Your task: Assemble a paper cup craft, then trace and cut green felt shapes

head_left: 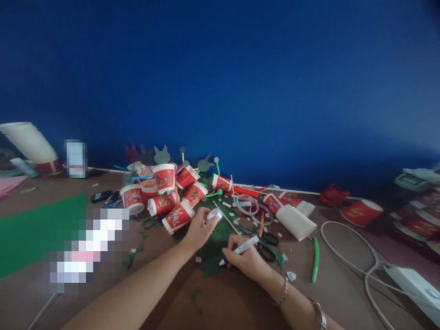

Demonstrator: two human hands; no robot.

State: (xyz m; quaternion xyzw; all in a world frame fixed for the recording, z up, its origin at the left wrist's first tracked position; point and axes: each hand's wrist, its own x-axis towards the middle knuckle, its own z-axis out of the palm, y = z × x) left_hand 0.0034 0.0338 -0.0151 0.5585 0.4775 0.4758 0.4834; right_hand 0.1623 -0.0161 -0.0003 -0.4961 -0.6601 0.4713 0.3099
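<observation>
My left hand point(200, 230) is closed on a small white roundish piece point(215, 214), pinched between thumb and fingers; its exact kind is hard to make out. In my right hand point(249, 265) is a white marker point(246, 245) with a purple band, its tip slanting down to the left. Both hands are above dark green paper point(213, 256) on the brown table. Beyond my left hand lies a heap of red-and-white paper cups point(178, 217), several with straws. Black-handled scissors point(266, 252) lie just past my right hand.
Stacked paper cups point(296, 223) lie at the right, near a green straw point(315, 260). A white cable point(343, 224) loops toward a power strip point(412, 284). Green paper point(41, 229) covers the left side. Animal-head cutouts point(162, 155) stand against the blue wall point(220, 82).
</observation>
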